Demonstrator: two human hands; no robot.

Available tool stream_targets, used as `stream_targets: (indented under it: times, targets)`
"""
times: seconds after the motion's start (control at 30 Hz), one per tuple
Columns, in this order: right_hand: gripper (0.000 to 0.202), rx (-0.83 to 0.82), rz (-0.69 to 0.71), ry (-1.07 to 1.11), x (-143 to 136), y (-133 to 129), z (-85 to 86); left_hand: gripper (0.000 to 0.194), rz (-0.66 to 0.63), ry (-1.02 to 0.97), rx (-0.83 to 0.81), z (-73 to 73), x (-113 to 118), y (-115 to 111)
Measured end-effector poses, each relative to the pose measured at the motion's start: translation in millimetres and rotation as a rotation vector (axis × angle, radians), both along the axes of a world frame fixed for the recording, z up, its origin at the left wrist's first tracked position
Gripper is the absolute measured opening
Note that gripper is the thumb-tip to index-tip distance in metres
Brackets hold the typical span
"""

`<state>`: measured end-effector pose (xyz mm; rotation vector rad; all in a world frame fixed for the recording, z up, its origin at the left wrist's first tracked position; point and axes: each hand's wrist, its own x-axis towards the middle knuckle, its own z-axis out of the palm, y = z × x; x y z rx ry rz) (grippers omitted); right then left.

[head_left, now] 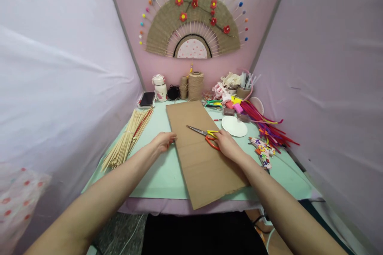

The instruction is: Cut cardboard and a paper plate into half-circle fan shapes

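Note:
A long brown cardboard sheet (206, 167) lies slantwise on the table, its near corner reaching over the front edge. My left hand (165, 141) is closed at the sheet's left edge, fingertips gripping its rim. Above the cardboard, my right hand (226, 143) is closed around the handles of a pair of scissors (201, 130), one yellow and one orange. The blades point to the left and look nearly together. My palm hides part of the handles.
Left stands a bundle of thin wooden sticks (127, 139). Twine spools (196, 86), a white bottle (160, 87) and a phone (147, 99) line the back. To the right are a white plate (234, 126), pipe cleaners (269, 127) and a patterned glue gun (263, 151). A decorated fan (167, 24) hangs behind.

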<state>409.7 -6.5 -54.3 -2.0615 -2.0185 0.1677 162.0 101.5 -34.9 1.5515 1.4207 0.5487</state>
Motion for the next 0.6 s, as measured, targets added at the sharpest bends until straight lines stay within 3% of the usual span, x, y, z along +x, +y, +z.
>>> stream_targets:
  times: [0.17,0.27,0.47,0.6]
  targets:
    - [0.021,-0.005,-0.045,-0.008,3.9,2.2,0.8,0.032,0.034,-0.295,-0.238,14.7,10.0,-25.0]
    - [0.022,-0.026,-0.111,-0.022,8.7,0.1,0.1,0.031,0.103,-0.401,-0.262,27.0,-3.8,-33.3]
    - [0.029,-0.053,-0.345,-0.076,12.3,-1.6,-4.9,0.049,0.181,-0.504,-0.194,62.0,-93.1,-22.8]
    - [0.037,-0.053,-0.489,-0.092,13.3,3.6,-4.4,0.047,0.212,-0.491,-0.163,70.7,-137.4,-22.3]
